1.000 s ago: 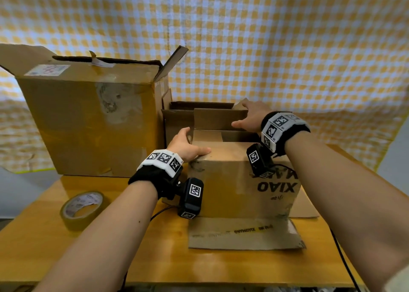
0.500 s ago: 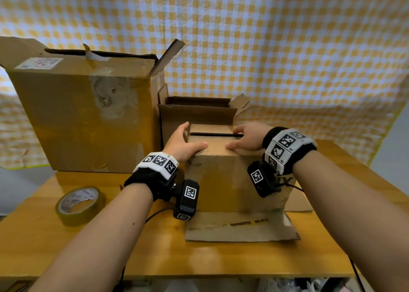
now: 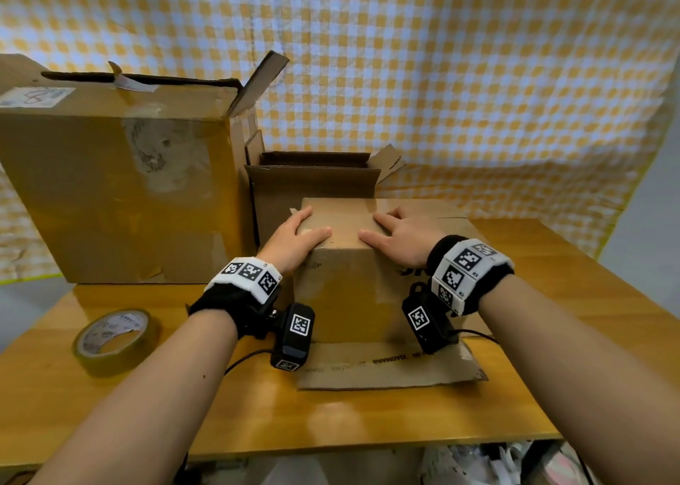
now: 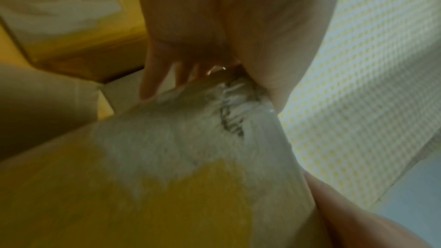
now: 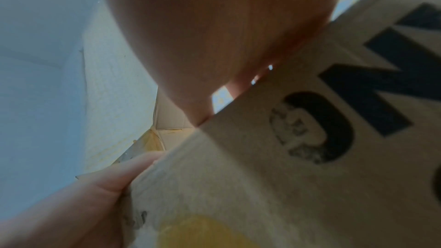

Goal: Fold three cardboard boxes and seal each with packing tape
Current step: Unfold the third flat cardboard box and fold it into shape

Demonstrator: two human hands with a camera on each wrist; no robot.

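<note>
A small cardboard box [image 3: 353, 286] with black print stands in the middle of the wooden table [image 3: 331, 422], its top flaps folded down. My left hand [image 3: 294, 238] lies flat on the top's left corner, fingers straight. My right hand [image 3: 397, 234] presses flat on the top just right of the middle. The left wrist view has the left hand [image 4: 214, 44] over the box's worn side [image 4: 167, 157]. In the right wrist view the right hand [image 5: 214, 44] rests on the printed box [image 5: 310, 139]. A roll of packing tape [image 3: 114, 341] lies at front left.
A large open box [image 3: 121, 197] stands at back left. A mid-sized open box [image 3: 316, 179] sits behind the small one. One bottom flap [image 3: 390, 367] lies flat on the table in front. A checked yellow cloth [image 3: 441, 80] hangs behind. The table's front edge is near.
My right hand came back from the far flap and folded it down. Both hands now lie flat on the closed top.
</note>
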